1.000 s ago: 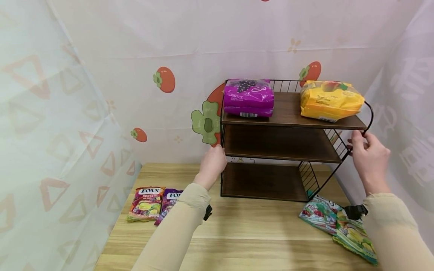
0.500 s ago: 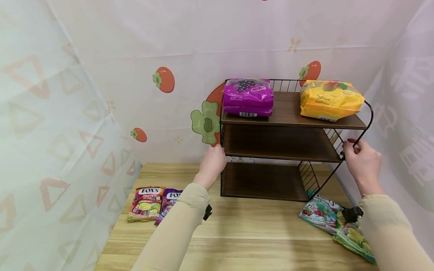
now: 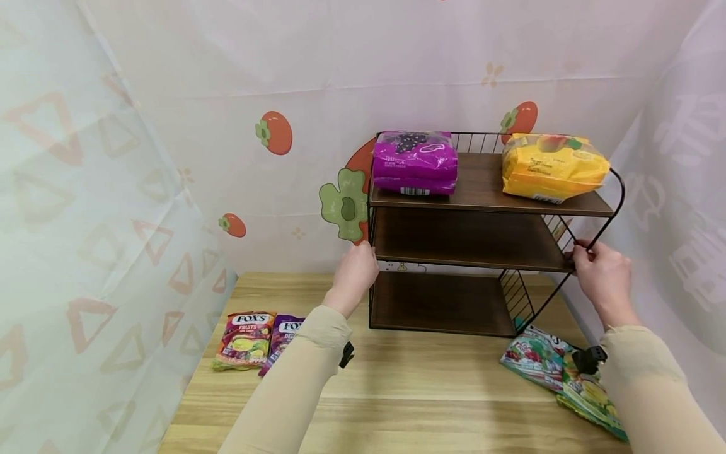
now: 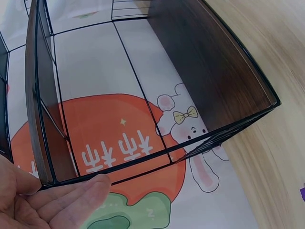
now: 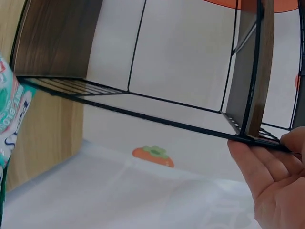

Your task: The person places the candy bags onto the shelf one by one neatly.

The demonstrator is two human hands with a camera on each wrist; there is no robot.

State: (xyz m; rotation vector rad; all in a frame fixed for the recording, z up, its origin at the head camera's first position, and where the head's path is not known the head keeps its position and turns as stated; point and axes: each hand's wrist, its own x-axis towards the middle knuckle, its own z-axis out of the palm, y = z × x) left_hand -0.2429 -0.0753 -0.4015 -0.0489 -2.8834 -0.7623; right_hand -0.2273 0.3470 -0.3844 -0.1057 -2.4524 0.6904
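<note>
A three-tier rack (image 3: 439, 302) stands toward the far side of the counter (image 3: 442, 397). The left hand (image 3: 356, 274) and right hand (image 3: 604, 277) hold its left and right sides beside the middle shelf (image 3: 471, 238), fingers pinching the wire. Its top shelf (image 3: 479, 183) carries a purple pack (image 3: 416, 165) left, a yellow pack (image 3: 553, 169) right.

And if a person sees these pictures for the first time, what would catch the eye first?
Probably the bright purple pack and the yellow pack, towards the left and right ends of the top shelf of the dark rack. Next, perhaps, the left hand and the right hand, each gripping one side of that rack.
</note>
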